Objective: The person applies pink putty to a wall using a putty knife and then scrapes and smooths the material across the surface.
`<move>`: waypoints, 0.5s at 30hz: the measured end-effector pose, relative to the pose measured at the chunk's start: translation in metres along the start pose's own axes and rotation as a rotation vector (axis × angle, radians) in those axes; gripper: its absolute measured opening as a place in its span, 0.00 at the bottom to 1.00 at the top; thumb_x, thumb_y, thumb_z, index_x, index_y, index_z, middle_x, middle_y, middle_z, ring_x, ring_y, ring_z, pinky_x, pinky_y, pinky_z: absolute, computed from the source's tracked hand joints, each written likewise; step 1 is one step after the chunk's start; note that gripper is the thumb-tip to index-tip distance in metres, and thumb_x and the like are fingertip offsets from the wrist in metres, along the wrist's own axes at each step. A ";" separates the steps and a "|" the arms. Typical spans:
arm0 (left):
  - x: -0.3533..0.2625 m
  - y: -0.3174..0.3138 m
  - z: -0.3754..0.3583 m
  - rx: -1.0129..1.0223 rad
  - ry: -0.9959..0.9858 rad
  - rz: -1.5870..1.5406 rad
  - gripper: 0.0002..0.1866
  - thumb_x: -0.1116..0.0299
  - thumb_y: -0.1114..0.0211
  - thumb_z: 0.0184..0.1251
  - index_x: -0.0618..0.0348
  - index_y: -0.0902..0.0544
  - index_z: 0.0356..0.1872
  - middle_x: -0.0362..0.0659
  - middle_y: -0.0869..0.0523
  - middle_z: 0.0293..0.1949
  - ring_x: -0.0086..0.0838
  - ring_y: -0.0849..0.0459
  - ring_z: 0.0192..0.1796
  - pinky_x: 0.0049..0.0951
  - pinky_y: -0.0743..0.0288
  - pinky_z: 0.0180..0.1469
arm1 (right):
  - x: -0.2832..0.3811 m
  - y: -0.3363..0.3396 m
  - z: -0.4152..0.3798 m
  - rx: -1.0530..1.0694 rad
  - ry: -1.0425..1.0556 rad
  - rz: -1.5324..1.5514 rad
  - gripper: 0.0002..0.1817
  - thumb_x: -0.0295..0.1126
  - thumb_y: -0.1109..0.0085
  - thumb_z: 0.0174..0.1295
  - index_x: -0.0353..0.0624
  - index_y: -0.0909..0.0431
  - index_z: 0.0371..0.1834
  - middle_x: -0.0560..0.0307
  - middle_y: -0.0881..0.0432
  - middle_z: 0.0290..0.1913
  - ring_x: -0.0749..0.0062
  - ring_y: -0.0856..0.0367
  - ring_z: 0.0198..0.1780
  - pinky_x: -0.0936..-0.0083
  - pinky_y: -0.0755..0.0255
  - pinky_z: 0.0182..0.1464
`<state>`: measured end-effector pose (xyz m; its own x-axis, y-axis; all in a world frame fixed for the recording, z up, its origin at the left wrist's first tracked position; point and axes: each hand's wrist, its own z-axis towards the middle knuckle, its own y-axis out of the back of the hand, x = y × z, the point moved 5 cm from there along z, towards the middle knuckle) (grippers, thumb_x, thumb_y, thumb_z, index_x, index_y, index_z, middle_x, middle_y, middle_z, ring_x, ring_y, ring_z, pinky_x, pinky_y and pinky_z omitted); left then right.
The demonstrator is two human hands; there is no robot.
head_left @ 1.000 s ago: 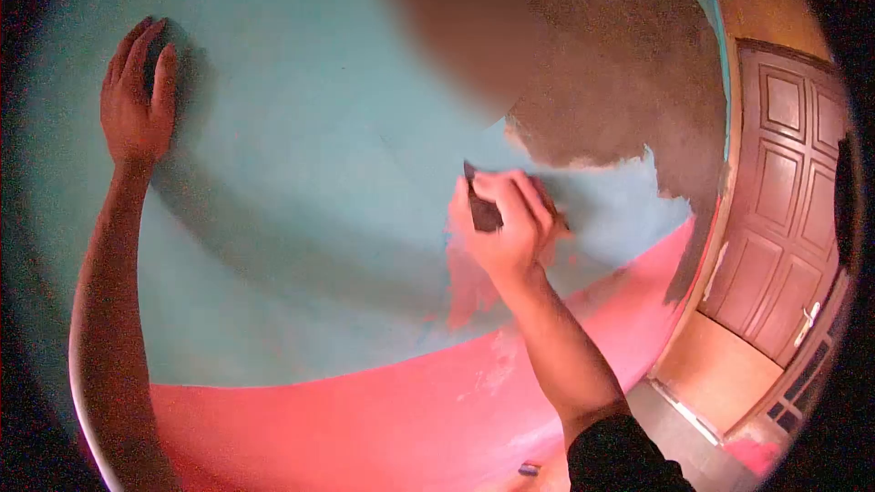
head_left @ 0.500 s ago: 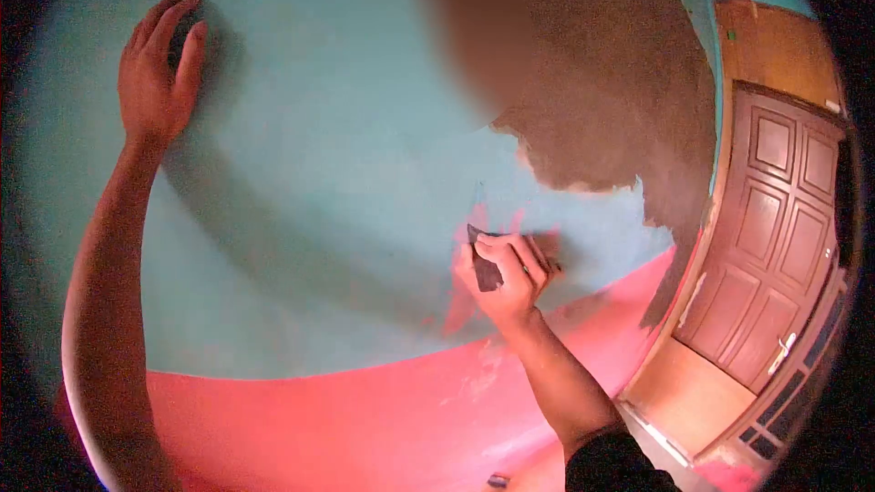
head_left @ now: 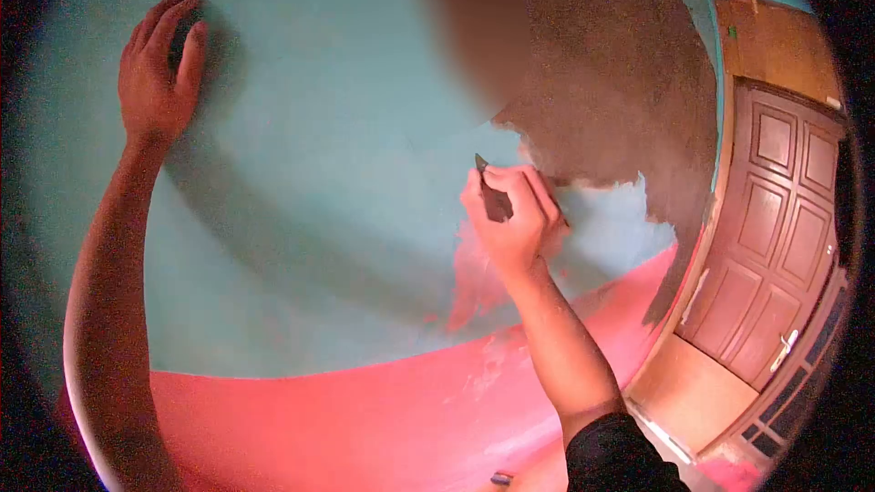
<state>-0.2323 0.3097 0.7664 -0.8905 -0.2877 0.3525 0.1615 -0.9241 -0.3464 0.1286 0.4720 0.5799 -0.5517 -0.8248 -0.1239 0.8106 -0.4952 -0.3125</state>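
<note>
My left hand (head_left: pixel 162 68) lies against the blue-painted wall (head_left: pixel 319 109) at the upper left, fingers stretched out and holding nothing. Near the middle, my right hand (head_left: pixel 515 219) grips a small dark scraper (head_left: pixel 497 204) against the wall, its pointed tip showing above the thumb. Most of the scraper is covered by my fingers. Below and beside that hand, a pink scraped patch (head_left: pixel 469 278) shows through the blue paint. Just above and to the right lies the ragged edge of a bare brown area (head_left: pixel 620 100).
A pink band (head_left: pixel 319 419) runs along the lower wall. On the right stands a brown panelled door (head_left: pixel 766 228) with a pale handle (head_left: pixel 783 351). A small dark object (head_left: pixel 501 477) sits at the bottom edge. A blurred area covers part of the upper wall.
My right hand has moved up the wall with the scraper, showing more of the pink patch beneath it. The left hand stays in place.
</note>
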 end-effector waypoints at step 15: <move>0.006 -0.001 -0.001 -0.042 -0.034 0.025 0.20 0.54 0.42 0.82 0.51 0.15 0.65 0.44 0.15 0.68 0.46 0.19 0.70 0.43 0.28 0.73 | 0.021 0.029 -0.109 0.081 0.137 0.050 0.08 0.24 0.22 0.52 0.45 0.16 0.28 0.56 0.12 0.34 0.62 0.13 0.34 0.68 0.21 0.41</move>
<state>-0.2380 0.3093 0.7679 -0.8714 -0.3194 0.3722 0.1647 -0.9054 -0.3913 0.1189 0.4702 0.4654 -0.5270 -0.8072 -0.2660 0.8481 -0.4792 -0.2261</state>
